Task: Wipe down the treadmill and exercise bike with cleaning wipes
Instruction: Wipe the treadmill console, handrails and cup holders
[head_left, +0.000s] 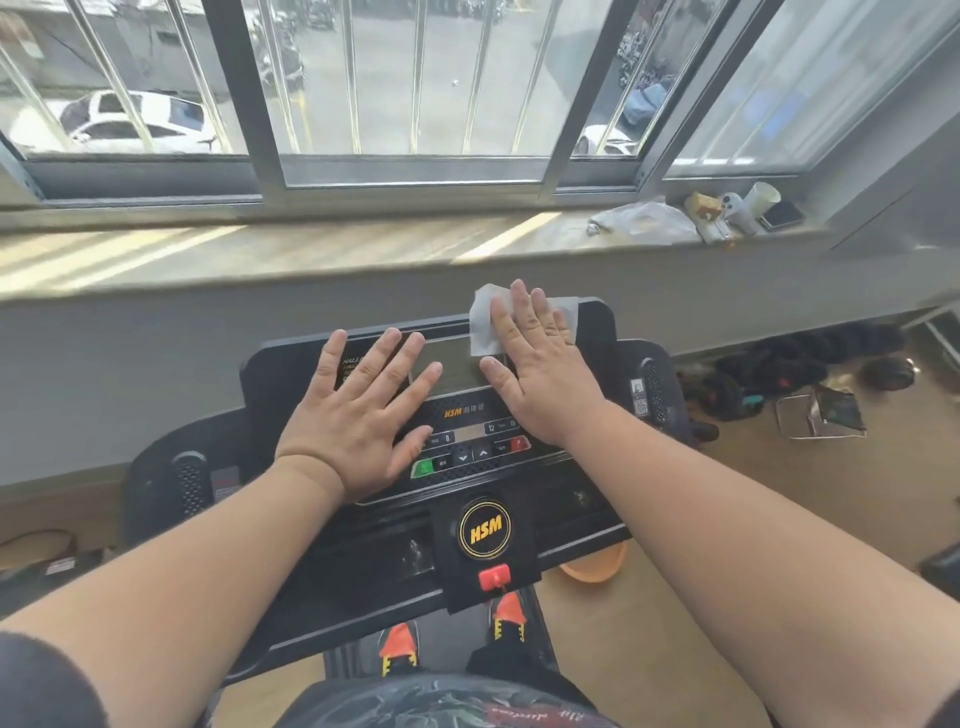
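The right hand (540, 364) lies flat, fingers straight, pressing a white crumpled cleaning wipe (488, 325) onto the black treadmill console (597, 322); the wipe shows at its eleven o'clock. The left hand (358, 410) rests spread, holding nothing, on the console at eight o'clock of the wipe

wipe (485, 325) partly under right hand (540, 364), console display (452, 364) half covered, button labels too small

The left hand (358, 415) lies flat on the black plastic treadmill console (291, 364), left of the right hand (540, 374), which presses a white crumpled cleaning wipe (485, 325) at the console's far edge. Behind runs the wooden windowsill (311, 254).
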